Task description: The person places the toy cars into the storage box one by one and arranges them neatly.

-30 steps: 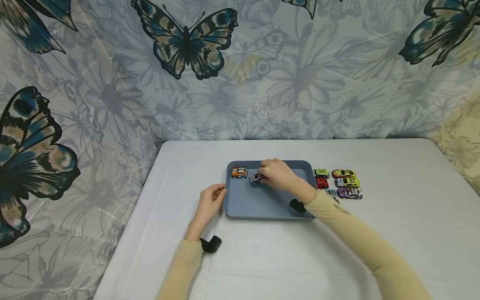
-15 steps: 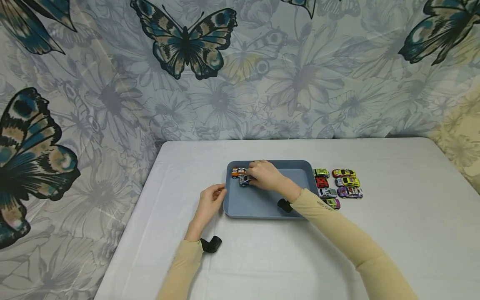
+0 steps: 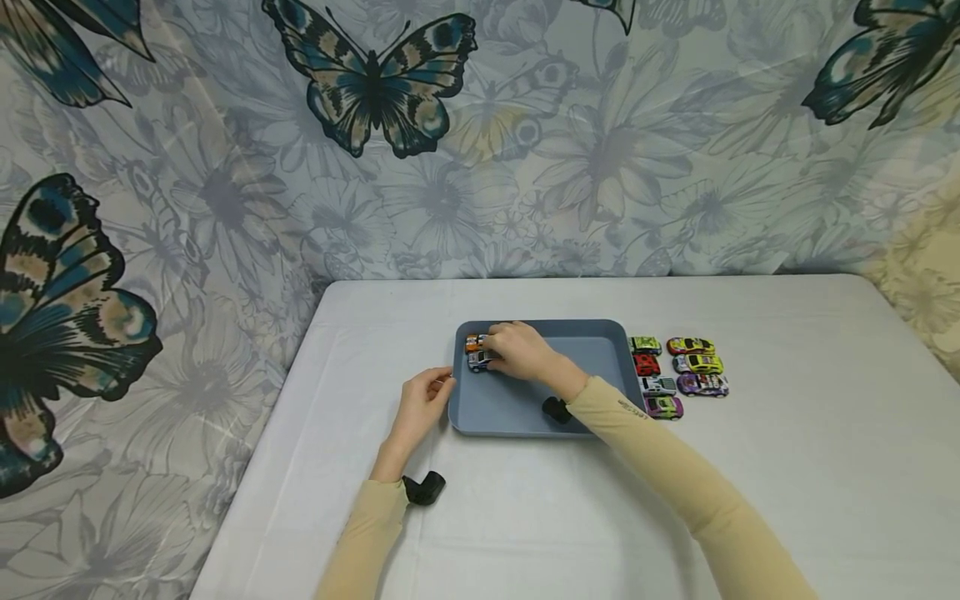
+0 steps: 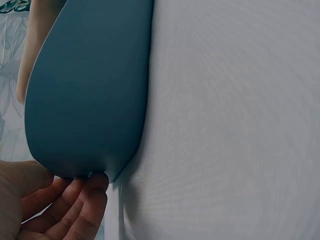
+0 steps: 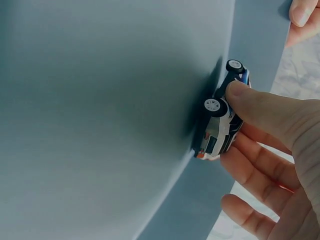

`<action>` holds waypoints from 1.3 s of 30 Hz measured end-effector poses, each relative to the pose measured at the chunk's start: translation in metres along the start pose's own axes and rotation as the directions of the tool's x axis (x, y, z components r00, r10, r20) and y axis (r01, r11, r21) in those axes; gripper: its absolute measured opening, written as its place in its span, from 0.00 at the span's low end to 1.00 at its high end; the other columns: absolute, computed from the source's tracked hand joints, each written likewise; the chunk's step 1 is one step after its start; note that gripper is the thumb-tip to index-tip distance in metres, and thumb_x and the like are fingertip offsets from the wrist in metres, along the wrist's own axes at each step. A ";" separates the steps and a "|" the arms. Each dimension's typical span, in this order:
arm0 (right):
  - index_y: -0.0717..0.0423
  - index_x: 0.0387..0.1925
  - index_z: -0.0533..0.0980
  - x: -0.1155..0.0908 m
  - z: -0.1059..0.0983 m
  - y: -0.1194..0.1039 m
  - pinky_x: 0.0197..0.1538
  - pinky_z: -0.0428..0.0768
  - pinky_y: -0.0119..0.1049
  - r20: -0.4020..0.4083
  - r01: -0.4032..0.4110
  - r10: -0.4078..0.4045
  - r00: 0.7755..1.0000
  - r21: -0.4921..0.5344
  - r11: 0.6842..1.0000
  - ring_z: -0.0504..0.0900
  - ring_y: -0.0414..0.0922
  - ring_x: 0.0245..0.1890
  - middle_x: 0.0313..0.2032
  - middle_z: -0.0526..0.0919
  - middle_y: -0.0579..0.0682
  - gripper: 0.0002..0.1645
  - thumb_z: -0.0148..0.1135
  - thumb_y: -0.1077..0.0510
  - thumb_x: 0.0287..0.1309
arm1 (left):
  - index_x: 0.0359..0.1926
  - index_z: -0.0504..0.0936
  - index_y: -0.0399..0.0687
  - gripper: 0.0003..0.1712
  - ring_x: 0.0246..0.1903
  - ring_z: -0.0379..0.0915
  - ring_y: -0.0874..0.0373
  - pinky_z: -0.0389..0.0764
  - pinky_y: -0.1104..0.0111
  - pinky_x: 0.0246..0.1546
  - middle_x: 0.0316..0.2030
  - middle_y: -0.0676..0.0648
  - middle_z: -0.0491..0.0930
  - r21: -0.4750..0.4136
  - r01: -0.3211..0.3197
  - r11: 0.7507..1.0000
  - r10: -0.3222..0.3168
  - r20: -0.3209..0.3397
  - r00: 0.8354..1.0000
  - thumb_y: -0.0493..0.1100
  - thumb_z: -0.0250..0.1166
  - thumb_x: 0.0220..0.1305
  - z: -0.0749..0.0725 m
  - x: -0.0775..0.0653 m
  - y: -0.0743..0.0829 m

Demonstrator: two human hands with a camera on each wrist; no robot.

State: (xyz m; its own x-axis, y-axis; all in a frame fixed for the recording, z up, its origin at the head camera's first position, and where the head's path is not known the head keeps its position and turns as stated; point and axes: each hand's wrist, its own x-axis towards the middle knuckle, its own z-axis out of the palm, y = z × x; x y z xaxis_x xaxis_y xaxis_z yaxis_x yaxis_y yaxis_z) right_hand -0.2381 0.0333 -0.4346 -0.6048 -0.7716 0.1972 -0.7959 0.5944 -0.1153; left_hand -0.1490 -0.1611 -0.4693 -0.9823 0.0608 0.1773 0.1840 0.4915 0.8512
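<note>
My right hand grips a small silver-and-dark toy car between thumb and fingers, inside the grey-blue tray by its left side. White-spoked wheels show in the right wrist view, with the car close over the tray. Just behind it in the head view is an orange toy car, partly covered by the right hand. At the tray's left rim, my left hand pinches the edge; in the left wrist view its thumb and fingertips meet the tray wall.
Right of the tray, several toy cars stand in two columns on the white table. Among them are a red car, a yellow car and a purple car. A butterfly-patterned cloth hangs behind.
The right hand has carried the silver toy car leftward across the tray, to just in front of the orange car. The left hand has stayed at the tray's edge.
</note>
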 end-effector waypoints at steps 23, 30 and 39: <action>0.53 0.35 0.82 0.008 0.006 -0.004 0.35 0.76 0.38 0.027 -0.023 0.023 0.999 0.008 1.000 0.77 0.42 0.30 0.29 0.78 0.46 0.13 0.72 0.53 0.45 | 0.48 0.78 0.30 0.15 0.33 0.78 0.53 0.81 0.71 0.32 0.36 0.39 0.80 0.002 -0.017 1.000 0.017 -0.003 1.000 0.36 0.59 0.64 0.001 0.001 0.000; 0.52 0.37 0.82 0.008 0.008 -0.004 0.38 0.76 0.39 0.037 -0.029 0.029 0.999 0.006 1.000 0.77 0.43 0.32 0.31 0.79 0.46 0.15 0.73 0.52 0.45 | 0.48 0.78 0.30 0.14 0.33 0.77 0.54 0.81 0.71 0.33 0.37 0.40 0.80 0.006 -0.003 1.000 0.003 -0.008 1.000 0.36 0.59 0.64 0.002 0.001 -0.002; 0.55 0.37 0.82 -0.005 -0.008 0.001 0.39 0.77 0.43 -0.022 -0.016 0.017 1.000 0.002 1.000 0.78 0.43 0.31 0.32 0.80 0.48 0.14 0.71 0.54 0.47 | 0.48 0.78 0.30 0.15 0.33 0.77 0.53 0.81 0.71 0.33 0.38 0.39 0.80 -0.009 0.000 1.000 0.000 -0.011 1.000 0.36 0.59 0.64 0.002 0.000 0.000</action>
State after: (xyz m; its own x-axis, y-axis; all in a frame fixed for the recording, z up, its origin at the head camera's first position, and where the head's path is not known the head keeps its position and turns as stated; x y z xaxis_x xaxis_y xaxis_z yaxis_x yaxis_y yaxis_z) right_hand -0.2359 0.0393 -0.4282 -0.6171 -0.7565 0.2165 -0.7859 0.6065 -0.1206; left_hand -0.1494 -0.1595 -0.4703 -0.9818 0.0513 0.1827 0.1845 0.4836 0.8556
